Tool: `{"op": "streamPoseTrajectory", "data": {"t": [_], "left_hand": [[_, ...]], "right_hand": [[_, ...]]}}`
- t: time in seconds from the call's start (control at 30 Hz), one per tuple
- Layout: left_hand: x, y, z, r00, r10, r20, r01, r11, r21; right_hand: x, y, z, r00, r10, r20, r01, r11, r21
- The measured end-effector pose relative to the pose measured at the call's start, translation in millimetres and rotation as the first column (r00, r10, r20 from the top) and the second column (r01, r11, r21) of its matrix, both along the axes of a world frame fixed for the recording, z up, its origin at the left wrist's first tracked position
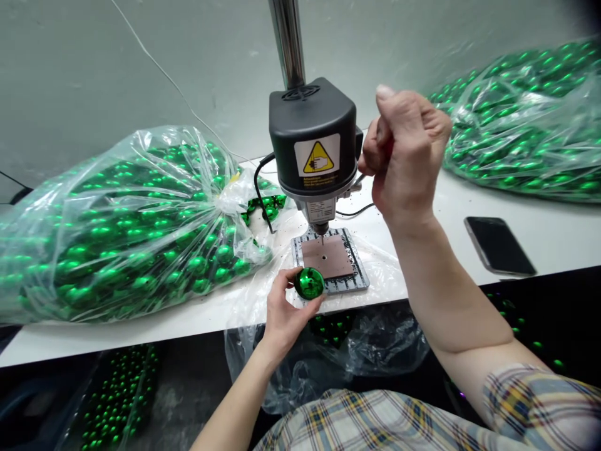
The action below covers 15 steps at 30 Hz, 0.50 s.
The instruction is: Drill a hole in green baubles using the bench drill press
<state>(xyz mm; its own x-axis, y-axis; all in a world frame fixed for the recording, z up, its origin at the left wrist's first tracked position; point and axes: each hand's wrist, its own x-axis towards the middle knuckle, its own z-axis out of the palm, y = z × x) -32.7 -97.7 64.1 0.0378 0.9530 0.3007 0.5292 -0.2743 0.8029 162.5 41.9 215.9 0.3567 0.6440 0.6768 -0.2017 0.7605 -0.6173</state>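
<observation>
A shiny green ball (309, 284) sits between the thumb and fingers of my left hand (287, 311), in front of the drill press base. My right hand (408, 150) is raised beside the black head of the drill press (313, 131), its fingers curled around the feed lever, most of which they hide. Below the chuck, a thin drill bit (322, 239) points down at a brownish square board (328, 255) with a small dark hole. This board rests on the slotted metal base (361, 280), where dark shavings are scattered.
Clear bags of green balls lie at the left (136, 225) and back right (526, 125) of the white table (441, 250). A phone (500, 245) lies at the right. Below the table's front edge hangs an open plastic bag (300, 376) with green balls inside.
</observation>
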Motion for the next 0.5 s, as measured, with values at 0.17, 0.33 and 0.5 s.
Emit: {"op": "streamPoseTrajectory", "data": {"t": [0.17,0.33,0.5], "left_hand": [[-18,-1,12.6,0.93,-0.312,-0.197,0.294,0.949,-0.117],[-56,95,19.9,0.942,0.334,0.013,-0.334,0.938,0.09],[-72,214,14.6,0.975,0.221,-0.01,-0.221,0.975,-0.025]], "right_hand": [[0,-2,-0.2,0.999,-0.003,-0.04,0.002,1.0,-0.022],[-3,-11,3.7,0.995,0.034,-0.098,-0.037,0.999,-0.02],[-3,-13,4.7,0.991,0.052,-0.125,-0.056,0.998,-0.032]]}}
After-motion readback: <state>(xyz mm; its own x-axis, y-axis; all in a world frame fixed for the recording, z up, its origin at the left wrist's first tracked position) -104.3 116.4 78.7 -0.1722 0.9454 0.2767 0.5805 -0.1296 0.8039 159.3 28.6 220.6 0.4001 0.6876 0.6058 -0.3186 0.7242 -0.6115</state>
